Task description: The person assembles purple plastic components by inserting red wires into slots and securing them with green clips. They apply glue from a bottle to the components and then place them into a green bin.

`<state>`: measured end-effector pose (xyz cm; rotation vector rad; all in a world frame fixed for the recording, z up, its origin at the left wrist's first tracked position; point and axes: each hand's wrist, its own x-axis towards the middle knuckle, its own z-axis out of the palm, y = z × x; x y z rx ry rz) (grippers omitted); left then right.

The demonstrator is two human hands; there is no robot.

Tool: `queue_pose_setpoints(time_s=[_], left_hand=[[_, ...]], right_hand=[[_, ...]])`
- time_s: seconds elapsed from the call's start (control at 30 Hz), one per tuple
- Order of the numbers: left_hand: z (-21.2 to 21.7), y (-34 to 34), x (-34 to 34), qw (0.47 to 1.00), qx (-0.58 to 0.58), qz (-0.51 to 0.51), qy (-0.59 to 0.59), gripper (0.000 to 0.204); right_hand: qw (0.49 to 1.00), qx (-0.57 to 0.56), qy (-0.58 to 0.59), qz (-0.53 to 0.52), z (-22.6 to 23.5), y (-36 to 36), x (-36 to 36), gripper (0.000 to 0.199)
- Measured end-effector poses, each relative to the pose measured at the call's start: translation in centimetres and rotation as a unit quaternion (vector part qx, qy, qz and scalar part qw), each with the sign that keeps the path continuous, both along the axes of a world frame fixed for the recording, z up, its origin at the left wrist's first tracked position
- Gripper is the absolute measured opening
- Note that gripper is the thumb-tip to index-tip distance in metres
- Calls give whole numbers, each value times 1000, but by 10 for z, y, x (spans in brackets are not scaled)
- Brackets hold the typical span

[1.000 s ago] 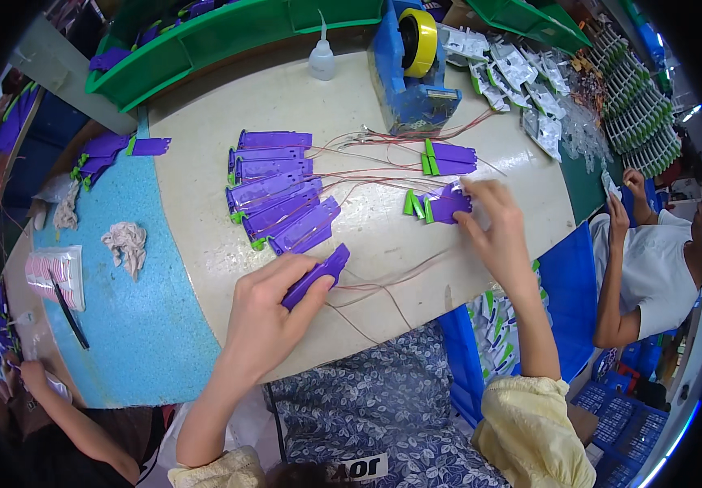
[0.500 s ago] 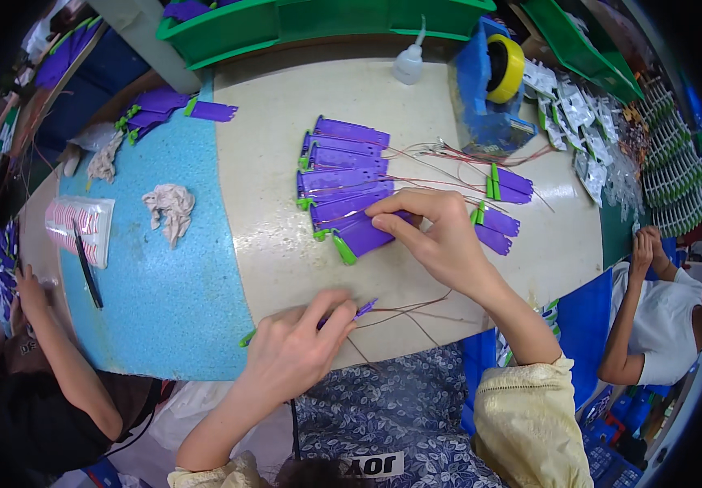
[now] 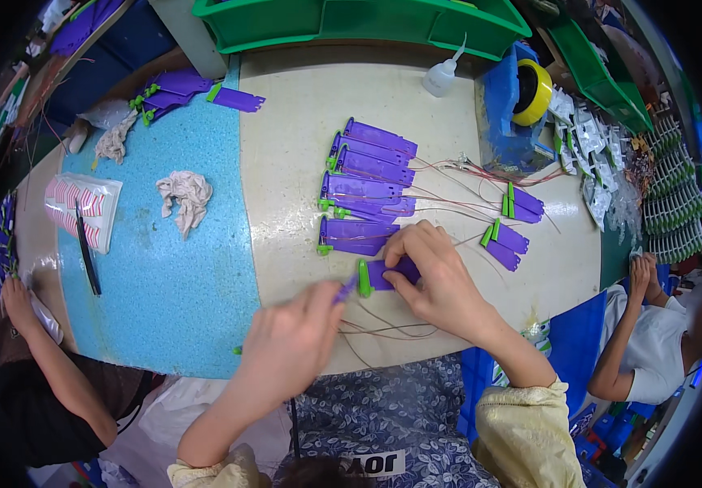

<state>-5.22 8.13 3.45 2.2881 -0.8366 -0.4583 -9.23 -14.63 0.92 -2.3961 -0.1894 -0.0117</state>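
Note:
My right hand (image 3: pixel 440 285) pinches the right end of a flat purple plastic piece with a green end (image 3: pixel 376 277), low over the pale table. Blurred by motion, my left hand (image 3: pixel 282 346) is closed round another purple piece with a green end; its purple tip (image 3: pixel 344 291) shows beside the fingers. Thin brown wires (image 3: pixel 391 330) trail to the right below my hands. Beyond them, several purple pieces with green ends (image 3: pixel 365 189) lie fanned in a stack, thin wires along them. To their right, two similar pieces (image 3: pixel 509 236) lie apart.
A blue tape dispenser (image 3: pixel 507 122) with yellow tape and a white squeeze bottle (image 3: pixel 440 77) stand at the back right. A green bin (image 3: pixel 269 28) lines the far edge. On the blue mat (image 3: pixel 164 293) lie a crumpled cloth (image 3: pixel 185 199) and black tweezers (image 3: pixel 88 256). Co-workers sit at both sides.
My right hand has drawn the nearest purple piece away from the stack toward me. My left hand has moved slightly up, near that piece's green end. The whole view has shifted a little.

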Motion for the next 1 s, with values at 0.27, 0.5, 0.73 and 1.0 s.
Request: queue_pose_setpoints(time_s=[0.27, 0.5, 0.73, 1.0], left_hand=[[-3, 2, -2, 998, 58, 38, 0, 18], [-3, 0, -7, 997, 54, 52, 4, 17], [0, -19, -14, 980, -183, -6, 77, 28], [1, -33, -29, 964, -253, 58, 53, 19]], right_hand=[[998, -44, -20, 45, 7, 8, -15, 27], [997, -57, -7, 46, 10, 9, -25, 31], [925, 358, 85, -98, 15, 17, -42, 31], [959, 240, 2, -149, 21, 19, -55, 26]])
